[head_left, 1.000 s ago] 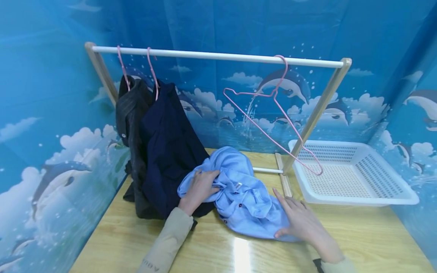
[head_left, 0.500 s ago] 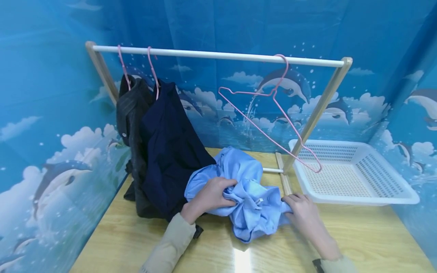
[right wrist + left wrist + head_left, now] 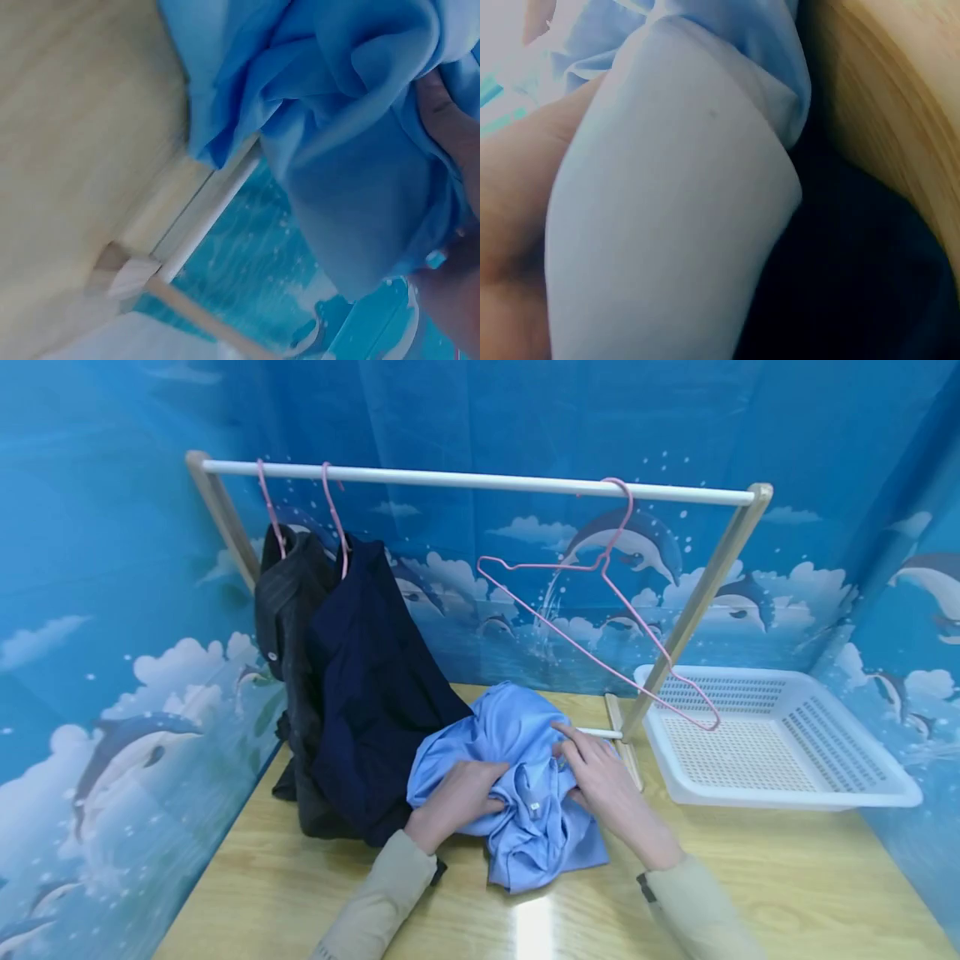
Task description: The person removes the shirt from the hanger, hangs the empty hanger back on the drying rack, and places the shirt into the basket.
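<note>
A crumpled light blue shirt (image 3: 517,718) lies bunched on the wooden table, a small white label (image 3: 535,807) showing among its folds. My left hand (image 3: 461,802) grips its left side, thumb and fingers closed on the cloth. From the right, my right hand (image 3: 603,785) holds another part of the shirt near its upper right. In the right wrist view, the thumb (image 3: 446,120) is tucked into a fold of the blue cloth (image 3: 345,172), which hangs down in a flap. Pale-looking cloth (image 3: 675,187) fills the middle of the left wrist view.
A clothes rack with a white rail (image 3: 480,482) stands behind. A navy garment (image 3: 375,693) and a black garment (image 3: 285,602) hang at its left on pink hangers. One bare pink hanger (image 3: 605,558) hangs at right. A white basket (image 3: 795,800) sits at the right.
My right hand grasped the shirt's right end and moved left and up with it, bunching the shirt more tightly. My left hand shifted right along the cloth. The bare hanger swayed slightly.
</note>
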